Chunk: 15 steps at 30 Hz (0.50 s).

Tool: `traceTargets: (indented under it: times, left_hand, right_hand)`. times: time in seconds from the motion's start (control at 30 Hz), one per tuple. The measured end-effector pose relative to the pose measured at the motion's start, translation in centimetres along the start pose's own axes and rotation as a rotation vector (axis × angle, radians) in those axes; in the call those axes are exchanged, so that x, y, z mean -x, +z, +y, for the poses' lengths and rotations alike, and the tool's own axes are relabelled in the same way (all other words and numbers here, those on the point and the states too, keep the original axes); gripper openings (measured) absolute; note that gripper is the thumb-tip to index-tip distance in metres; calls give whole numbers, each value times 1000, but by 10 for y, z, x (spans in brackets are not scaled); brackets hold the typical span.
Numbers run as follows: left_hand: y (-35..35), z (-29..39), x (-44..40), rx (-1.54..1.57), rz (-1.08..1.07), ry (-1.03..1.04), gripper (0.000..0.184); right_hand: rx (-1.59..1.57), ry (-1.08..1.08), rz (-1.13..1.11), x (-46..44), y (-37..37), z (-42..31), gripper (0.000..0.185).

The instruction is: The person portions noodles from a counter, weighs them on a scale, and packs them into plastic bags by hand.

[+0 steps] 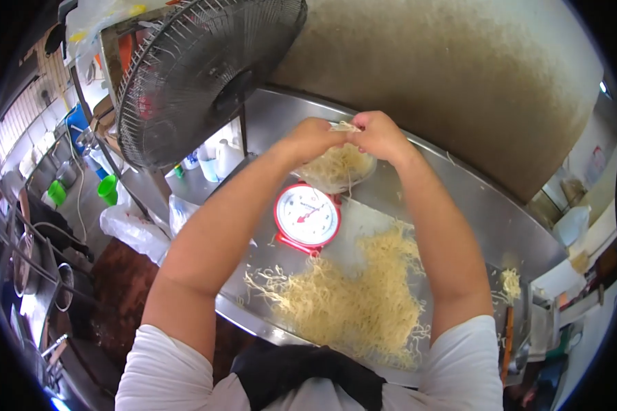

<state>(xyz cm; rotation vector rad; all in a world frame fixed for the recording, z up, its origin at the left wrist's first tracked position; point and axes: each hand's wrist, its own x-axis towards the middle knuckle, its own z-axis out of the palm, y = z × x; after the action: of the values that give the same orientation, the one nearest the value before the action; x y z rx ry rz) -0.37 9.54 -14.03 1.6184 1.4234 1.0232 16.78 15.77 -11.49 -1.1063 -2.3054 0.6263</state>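
Yellow noodles (346, 301) lie in a loose heap on the metal table (389, 193), just beside a red scale (308, 216). Beyond the dial, a clear container (336, 182) holds more. Both left hand (317, 142) and right hand (380, 135) meet over it, fingers bent; exactly what each grips, I cannot tell.

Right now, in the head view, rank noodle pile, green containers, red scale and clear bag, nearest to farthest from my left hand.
1. Clear bag, at the left hand.
2. Red scale, just below the bag.
3. Noodle pile, below the scale, rightward.
4. Green containers, far left.
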Motion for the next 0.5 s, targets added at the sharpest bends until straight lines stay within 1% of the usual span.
traceTargets:
  times: [0.03, 0.1, 0.13, 0.23, 0.33, 0.37, 0.43, 0.47, 0.5]
  left_hand:
    - [-1, -2, 0, -82, 29, 78, 39]
    - [-1, -7, -3, 51, 82, 145, 34]
    - [0, -4, 3, 119, 107, 170, 32]
    - [2, 20, 45, 27, 52, 211, 28]
    - [9, 19, 85, 66, 35, 254, 28]
    - [11, 1, 89, 57, 45, 214, 26]
    - [21, -26, 116, 183, -20, 123, 26]
    - [32, -43, 130, 127, -15, 162, 24]
    - [42, -56, 145, 81, -87, 9, 27]
  right_hand:
    - [82, -22, 1, 1, 0, 3, 22]
    - [213, -56, 9, 5, 1, 10, 22]
    - [228, -44, 24, 7, 2, 12, 22]
    - [247, -1, 40, 6, 8, 16, 23]
    - [340, -12, 111, 4, 9, 17, 22]
    - [355, 54, 95, 2, 8, 16, 22]
    - [348, 94, 155, 0, 9, 26, 22]
    - [349, 106, 193, -6, 7, 33, 23]
    - [260, 33, 212, -13, 6, 49, 24]
